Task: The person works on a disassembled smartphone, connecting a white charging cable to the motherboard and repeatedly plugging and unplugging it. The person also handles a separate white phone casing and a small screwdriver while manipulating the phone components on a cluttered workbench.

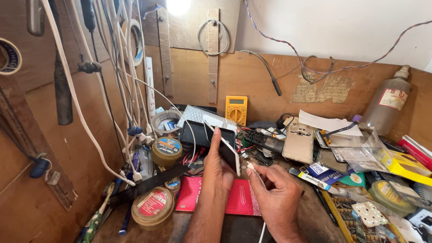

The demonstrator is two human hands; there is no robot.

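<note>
Phone (228,152) tilted on edge in our left hand (219,168), long axis running up and away. Just to its right, our right hand (277,191) pinches a white cable plug (250,167), tip nearly touching the phone's lower end above the desk (315,211).

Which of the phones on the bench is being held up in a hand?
The white-edged slim phone, gripped upright by the left hand. The gold phone lies flat on the bench, untouched, farther right.
</note>
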